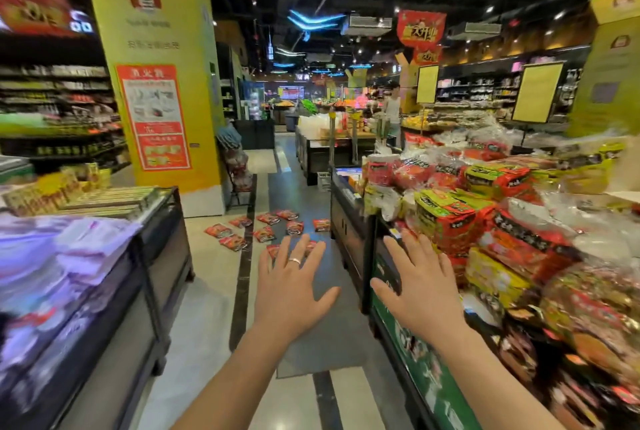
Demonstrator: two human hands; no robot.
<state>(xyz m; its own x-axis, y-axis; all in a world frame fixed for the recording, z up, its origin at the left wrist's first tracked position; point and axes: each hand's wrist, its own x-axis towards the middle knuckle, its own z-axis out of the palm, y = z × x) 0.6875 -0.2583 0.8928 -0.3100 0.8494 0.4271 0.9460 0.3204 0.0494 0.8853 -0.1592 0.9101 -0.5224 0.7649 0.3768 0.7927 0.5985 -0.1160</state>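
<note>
I am in a supermarket aisle. My left hand (pixel 289 286) is stretched out in front of me, fingers straight and spread, a ring on one finger, holding nothing. My right hand (pixel 420 286) is held out beside it, also flat and spread, empty, in front of the edge of the noodle display bin (pixel 377 256). Several red snack packets (pixel 265 234) lie scattered on the floor ahead, beyond my fingertips.
The bin on the right is piled with red and yellow noodle multipacks (pixel 450 218). A low display case (pixel 152 256) with packaged goods stands at left. A yellow pillar (pixel 162 66) rises behind it. A person (pixel 393 109) stands far down the aisle.
</note>
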